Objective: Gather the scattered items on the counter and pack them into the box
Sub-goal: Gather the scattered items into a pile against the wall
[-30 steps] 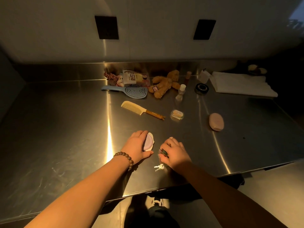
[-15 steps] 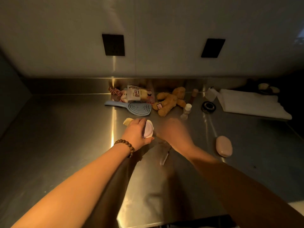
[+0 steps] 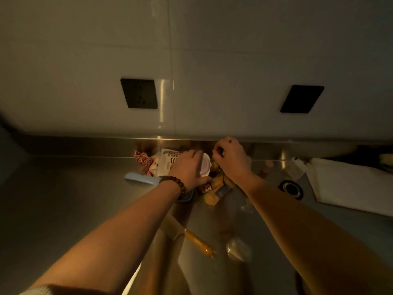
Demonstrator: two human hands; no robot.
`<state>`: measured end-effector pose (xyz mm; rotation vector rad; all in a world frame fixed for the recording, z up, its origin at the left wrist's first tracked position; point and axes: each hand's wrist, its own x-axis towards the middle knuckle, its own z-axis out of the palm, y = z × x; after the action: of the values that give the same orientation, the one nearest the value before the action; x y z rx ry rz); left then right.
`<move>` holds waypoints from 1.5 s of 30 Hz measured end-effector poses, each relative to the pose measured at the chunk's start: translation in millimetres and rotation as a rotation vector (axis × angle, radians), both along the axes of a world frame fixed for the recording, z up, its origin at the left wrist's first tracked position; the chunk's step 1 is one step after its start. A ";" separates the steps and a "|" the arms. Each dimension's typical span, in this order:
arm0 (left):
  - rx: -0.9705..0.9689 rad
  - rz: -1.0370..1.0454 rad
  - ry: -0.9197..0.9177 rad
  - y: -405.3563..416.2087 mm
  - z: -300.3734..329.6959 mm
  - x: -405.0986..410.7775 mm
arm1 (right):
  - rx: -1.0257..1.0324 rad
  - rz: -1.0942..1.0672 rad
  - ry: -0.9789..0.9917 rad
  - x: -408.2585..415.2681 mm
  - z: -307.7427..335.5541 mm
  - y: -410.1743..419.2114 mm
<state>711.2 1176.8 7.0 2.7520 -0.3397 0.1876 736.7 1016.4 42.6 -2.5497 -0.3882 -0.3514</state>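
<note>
My left hand (image 3: 187, 169), with a bead bracelet at the wrist, grips a pale lilac oval case (image 3: 205, 168) above the pile at the back of the steel counter (image 3: 63, 209). My right hand (image 3: 230, 158) is closed on a small dark item, likely the keys, held just right of the case. Beneath the hands lie a yellow teddy bear (image 3: 214, 189), a blue hairbrush (image 3: 140, 178), a snack packet (image 3: 167, 161) and a red patterned scrunchie (image 3: 142, 157). A cream comb with an orange handle (image 3: 191, 237) lies nearer me. The box is not in view.
A folded white cloth (image 3: 348, 184) sits at the right, with a black round tin (image 3: 291, 188) and a small white bottle (image 3: 296, 168) beside it. A clear small container (image 3: 238, 250) lies near the comb. The wall behind carries two black sockets (image 3: 139, 93).
Both hands have lifted off the front of the counter and reached to the back pile, the left carrying the lilac case, the right carrying the small dark item. The camera has tilted upward.
</note>
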 end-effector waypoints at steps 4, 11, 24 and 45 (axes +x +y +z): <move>0.076 -0.023 0.059 -7.8 -20.4 28.3 | -0.067 0.103 0.141 30.8 -25.5 -7.0; 0.107 -0.032 0.041 -13.5 -57.6 42.5 | -0.118 0.257 0.267 55.6 -58.3 -25.2; 0.081 -0.032 0.027 -18.5 -43.8 10.5 | -0.076 0.253 0.380 22.8 -36.8 -50.9; 0.192 0.168 0.302 -36.8 -73.4 -206.3 | -0.212 -0.468 0.341 -272.4 -115.5 -197.3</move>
<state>504.9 1140.0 -66.5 2.9394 -0.0464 -0.2297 464.3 819.2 -72.9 -2.8234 0.3210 -0.0338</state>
